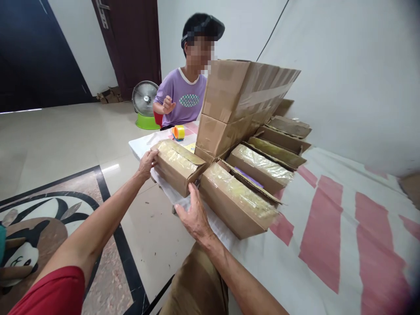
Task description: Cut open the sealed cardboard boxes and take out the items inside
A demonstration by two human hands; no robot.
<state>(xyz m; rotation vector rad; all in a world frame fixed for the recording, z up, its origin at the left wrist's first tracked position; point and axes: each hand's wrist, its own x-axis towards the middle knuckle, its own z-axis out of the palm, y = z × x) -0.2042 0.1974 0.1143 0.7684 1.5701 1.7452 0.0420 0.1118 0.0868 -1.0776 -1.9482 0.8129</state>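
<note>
Left of the tall stack of brown cardboard cartons (236, 100), our left hand (147, 162) curls its fingers over the far end of a small brown cardboard box wrapped in clear tape (179, 164). The box lies in front of that stack, and our right hand (193, 214) rests spread and flat against its near end. We judge that we are bracing this box between both hands; shifting it calls for even pressure from both ends, clear of the stack behind.
</note>
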